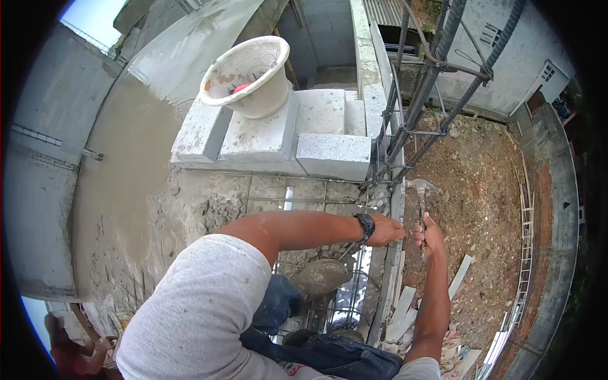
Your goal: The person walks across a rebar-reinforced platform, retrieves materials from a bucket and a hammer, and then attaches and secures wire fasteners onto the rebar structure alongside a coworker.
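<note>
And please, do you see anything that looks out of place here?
Yes, a little: the boards on the dirt lie at different angles, as if scattered. The bucket on the blocks also appears tilted, but the lens may cause this.

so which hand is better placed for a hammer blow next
Probably the right hand: it grips the hammer by its handle, just outside the edge board. The left hand is at that edge with no tool visible, so it seems better suited to steadying.
</note>
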